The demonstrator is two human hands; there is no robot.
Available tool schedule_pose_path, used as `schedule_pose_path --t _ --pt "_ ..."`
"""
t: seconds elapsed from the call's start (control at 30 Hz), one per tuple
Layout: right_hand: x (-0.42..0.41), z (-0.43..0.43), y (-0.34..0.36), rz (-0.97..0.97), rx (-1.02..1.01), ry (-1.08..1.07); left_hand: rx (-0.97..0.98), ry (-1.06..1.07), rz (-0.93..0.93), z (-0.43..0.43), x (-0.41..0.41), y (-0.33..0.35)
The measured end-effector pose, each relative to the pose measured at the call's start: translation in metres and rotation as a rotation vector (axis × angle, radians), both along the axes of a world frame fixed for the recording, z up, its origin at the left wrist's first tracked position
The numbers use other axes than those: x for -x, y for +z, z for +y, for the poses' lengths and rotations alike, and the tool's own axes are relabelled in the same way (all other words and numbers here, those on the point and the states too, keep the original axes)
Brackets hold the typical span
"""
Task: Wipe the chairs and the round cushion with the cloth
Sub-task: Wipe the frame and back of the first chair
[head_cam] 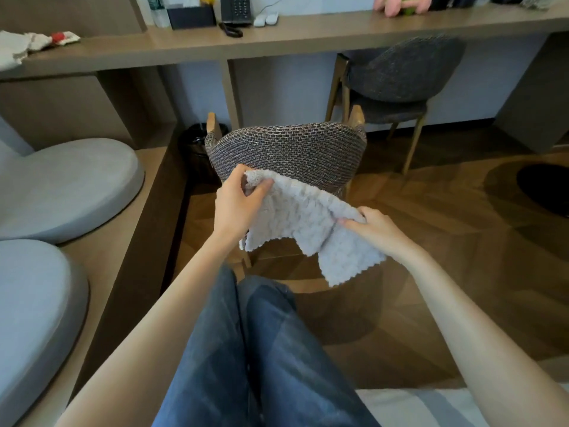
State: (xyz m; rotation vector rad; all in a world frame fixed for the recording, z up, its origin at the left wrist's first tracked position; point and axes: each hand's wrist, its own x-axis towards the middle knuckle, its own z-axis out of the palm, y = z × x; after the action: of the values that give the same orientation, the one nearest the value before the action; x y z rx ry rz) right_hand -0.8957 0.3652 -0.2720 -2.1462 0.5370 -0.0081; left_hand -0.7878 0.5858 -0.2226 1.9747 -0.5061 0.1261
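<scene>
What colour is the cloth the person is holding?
The cloth is pale grey and fluffy, seen best in the head view.

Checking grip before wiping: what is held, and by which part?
The pale grey fluffy cloth, by its top edge: left hand pinches the left corner, right hand the right end.

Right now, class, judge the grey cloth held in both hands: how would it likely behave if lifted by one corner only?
Probably floppy: the cloth sags and folds between the left hand and right hand. Likely light, since fingertip pinches carry it. Its nubbly pile suggests it would grip rather than slide.
</scene>
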Motion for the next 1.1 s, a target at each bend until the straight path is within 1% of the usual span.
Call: schedule_pose_path --t 0.03,0.1,0.13,0.17,0.2,0.23,0.3,0.37,0.47,0.53,0.57,0.6,0.67,0.77,0.83,0.87,0.93,1.0,1.03,1.1 --pt "-0.004 0.001 -0.006 -0.035 -0.145 -0.081 -0.012 -0.020 -0.004 -0.003 -0.002 -0.004" --pt "-0.014 0.007 -0.013 -0.123 -0.601 -0.234 -0.034 -0.101 -0.004 -0.009 -0.003 -0.012" --pt "-0.018 0.011 -0.015 -0.152 -0.832 -0.269 -0.042 -0.141 0.001 -0.014 -0.003 -0.018" --pt "-0.022 0.015 -0.017 -0.165 -1.017 -0.271 -0.052 -0.175 0.001 -0.018 -0.003 -0.024" --pt "-0.025 0.017 -0.018 -0.174 -1.158 -0.257 -0.067 -0.210 0.003 -0.023 -0.003 -0.032" --pt "-0.029 0.018 -0.019 -0.188 -1.253 -0.245 -0.088 -0.244 0.007 -0.028 -0.003 -0.039" --pt "-0.037 0.021 -0.023 -0.231 -1.343 -0.216 -0.147 -0.303 0.018 -0.038 -0.002 -0.056" --pt "-0.043 0.024 -0.027 -0.269 -1.268 -0.222 -0.196 -0.386 0.015 -0.047 0.002 -0.067" --pt "-0.050 0.023 -0.039 -0.311 -1.015 -0.418 -0.249 -0.570 -0.008 -0.059 0.004 -0.076" --pt "-0.051 0.015 -0.043 -0.362 -0.911 -0.529 -0.302 -0.614 0.015 -0.060 -0.006 -0.075" --pt "-0.052 0.011 -0.042 -0.399 -0.838 -0.583 -0.336 -0.597 0.003 -0.060 -0.012 -0.073" --pt "-0.055 0.006 -0.041 -0.440 -0.748 -0.635 -0.370 -0.560 -0.039 -0.059 -0.020 -0.070" --pt "-0.065 -0.004 -0.035 -0.540 -0.577 -0.732 -0.397 -0.462 -0.184 -0.060 -0.036 -0.059" --pt "-0.091 -0.020 -0.023 -0.663 -0.376 -0.830 -0.379 -0.336 -0.478 -0.069 -0.058 -0.037" --pt "-0.113 -0.027 -0.013 -0.691 -0.223 -0.834 -0.433 -0.280 -0.691 -0.081 -0.072 -0.025" --pt "-0.124 -0.029 -0.009 -0.686 -0.127 -0.797 -0.480 -0.240 -0.781 -0.088 -0.078 -0.020" --pt "-0.144 -0.029 -0.007 -0.668 -0.012 -0.632 -0.580 -0.142 -0.912 -0.101 -0.090 -0.012" --pt "-0.157 -0.026 -0.013 -0.637 -0.025 -0.491 -0.652 -0.079 -0.955 -0.111 -0.103 -0.009" --pt "-0.160 -0.026 -0.018 -0.629 -0.051 -0.475 -0.672 -0.064 -0.941 -0.115 -0.108 -0.010" --pt "-0.163 -0.027 -0.023 -0.638 -0.151 -0.523 -0.695 -0.032 -0.905 -0.122 -0.117 -0.014"
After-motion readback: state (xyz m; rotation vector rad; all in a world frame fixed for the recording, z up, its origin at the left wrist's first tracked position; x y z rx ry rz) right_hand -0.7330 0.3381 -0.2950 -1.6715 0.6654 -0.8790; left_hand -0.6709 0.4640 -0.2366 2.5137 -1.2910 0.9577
